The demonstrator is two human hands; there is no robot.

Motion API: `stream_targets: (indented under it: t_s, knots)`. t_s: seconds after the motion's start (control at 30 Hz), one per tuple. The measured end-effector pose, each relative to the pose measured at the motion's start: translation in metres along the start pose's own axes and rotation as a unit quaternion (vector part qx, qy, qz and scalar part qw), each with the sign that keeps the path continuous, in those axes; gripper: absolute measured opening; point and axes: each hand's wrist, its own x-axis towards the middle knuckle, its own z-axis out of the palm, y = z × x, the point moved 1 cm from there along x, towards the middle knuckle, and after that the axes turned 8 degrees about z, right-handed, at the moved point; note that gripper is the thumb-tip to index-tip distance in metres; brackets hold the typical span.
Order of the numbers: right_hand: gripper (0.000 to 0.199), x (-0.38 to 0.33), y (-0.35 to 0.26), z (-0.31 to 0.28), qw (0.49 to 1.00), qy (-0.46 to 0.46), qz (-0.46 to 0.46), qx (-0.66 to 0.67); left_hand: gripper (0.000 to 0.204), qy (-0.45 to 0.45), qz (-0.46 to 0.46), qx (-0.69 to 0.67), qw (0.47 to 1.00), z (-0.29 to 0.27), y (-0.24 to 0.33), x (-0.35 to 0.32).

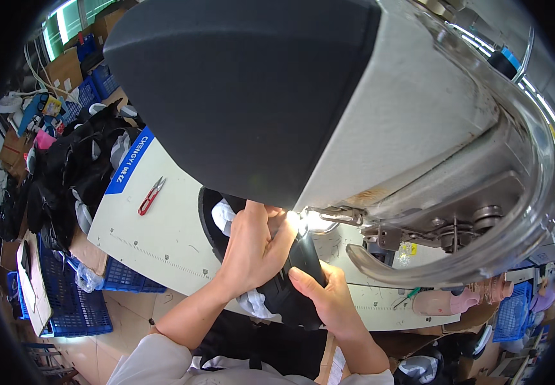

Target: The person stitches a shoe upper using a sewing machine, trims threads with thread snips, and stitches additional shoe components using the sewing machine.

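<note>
A black piece with white lining (298, 301), perhaps a shoe upper, lies under the head of a sewing machine (245, 109), where a bright lamp lights the needle area. My left hand (248, 247) is curled over the piece close to the needle, thumb and fingers pressed together on it; its fingertips are partly hidden by the machine head. Nearer to me, my right hand (330, 296) grips the piece's right edge, thumb on top and fingers underneath. White lining (223, 217) shows beyond my left hand, and more sticks out below its wrist.
Red-handled thread snips (152, 196) lie on the white machine table (171, 234). A clear curved guard (444, 273) arcs at the right, near a pink bottle (441, 303) and a green-handled tool (407, 298). Heaped black pieces (53, 186) and a blue crate (85, 317) stand left.
</note>
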Motion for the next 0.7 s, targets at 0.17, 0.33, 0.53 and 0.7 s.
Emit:
stream_targets:
  t_s: [0.17, 0.33, 0.53, 0.7]
  knots:
    - [0.020, 0.001, -0.009, 0.009, 0.997, 0.000, -0.038, 0.072, 0.027, -0.031, -0.004, 0.013, 0.999, -0.002, -0.009, 0.002]
    - [0.019, 0.000, -0.021, 0.015, 0.999, -0.001, -0.014, 0.051, 0.020, -0.042, -0.026, 0.002, 0.999, -0.005, -0.001, 0.008]
    - [0.021, 0.012, 0.001, 0.014, 0.998, 0.044, -0.049, -0.011, 0.015, -0.133, -0.027, 0.022, 0.991, -0.018, -0.015, 0.015]
    - [0.023, 0.011, -0.002, 0.015, 0.998, 0.008, -0.069, -0.010, 0.022, -0.102, 0.017, -0.050, 0.993, -0.026, -0.021, 0.009]
